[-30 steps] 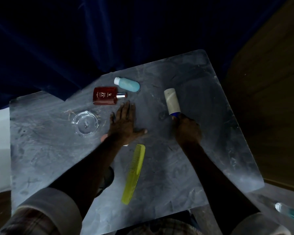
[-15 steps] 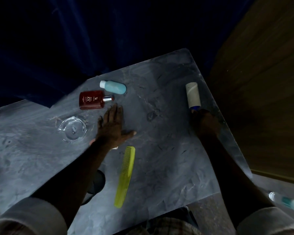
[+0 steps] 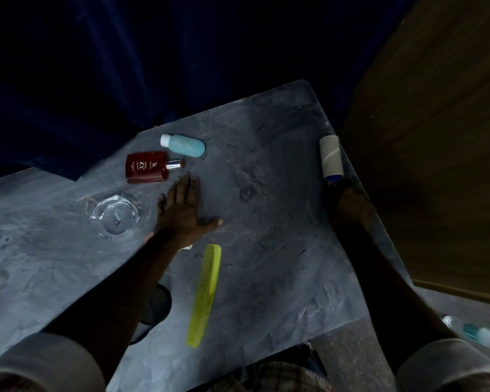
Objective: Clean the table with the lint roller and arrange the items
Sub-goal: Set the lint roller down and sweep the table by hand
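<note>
My right hand [image 3: 350, 206] grips the blue handle of the lint roller [image 3: 331, 157], whose pale roll lies at the right edge of the grey marble table [image 3: 266, 278]. My left hand [image 3: 181, 213] rests flat on the tabletop, fingers spread, holding nothing. Just beyond its fingertips lie a dark red perfume bottle [image 3: 147, 167] and a light blue bottle with a white cap [image 3: 185, 144]. A clear glass ashtray [image 3: 116, 221] sits to the left of that hand. A yellow-green comb [image 3: 205, 292] lies near the front.
A dark round object [image 3: 159, 306] shows partly under my left forearm. A dark blue curtain [image 3: 153, 66] hangs behind the table and a wooden panel [image 3: 436, 137] stands to the right. A plastic bottle [image 3: 478, 333] lies on the floor at lower right.
My right hand has moved the lint roller from the table's middle to its right edge. My left hand has stayed flat in place.
</note>
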